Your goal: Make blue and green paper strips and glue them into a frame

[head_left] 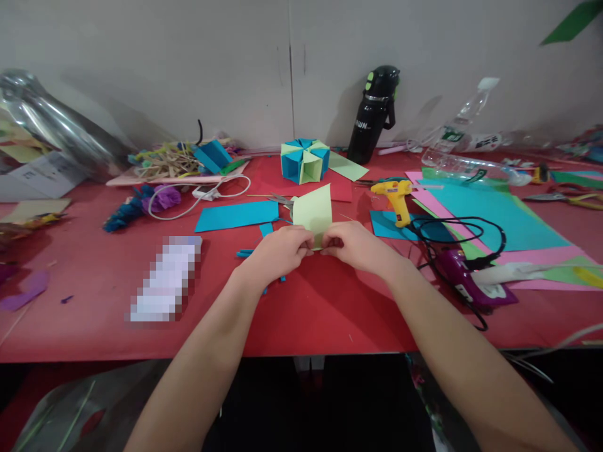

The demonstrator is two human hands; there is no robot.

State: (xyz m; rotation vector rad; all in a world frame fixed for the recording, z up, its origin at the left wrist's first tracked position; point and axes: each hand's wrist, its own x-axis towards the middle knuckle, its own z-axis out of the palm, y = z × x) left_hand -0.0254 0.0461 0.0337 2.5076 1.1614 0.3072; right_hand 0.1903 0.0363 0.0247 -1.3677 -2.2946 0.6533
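Pale green paper (pixel 312 210), pinched along its lower edge by left hand (pixel 284 247) and right hand (pixel 352 245), upright over red tabletop (pixel 325 320), with partly hidden scissors (pixel 285 201) behind, then blue-and-green paper ring (pixel 305 162), and farthest, black bottle (pixel 372 119) by wall (pixel 211 63).

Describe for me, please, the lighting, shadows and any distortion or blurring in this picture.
Head view: glare streaks the metal flask, and the black bottle casts a soft shadow on the wall; head view: both lean outward, probably from wide-angle distortion; head view: the phone-like rectangle is pixelated beyond reading, while the pale green sheet stands out clearly against the red tabletop.
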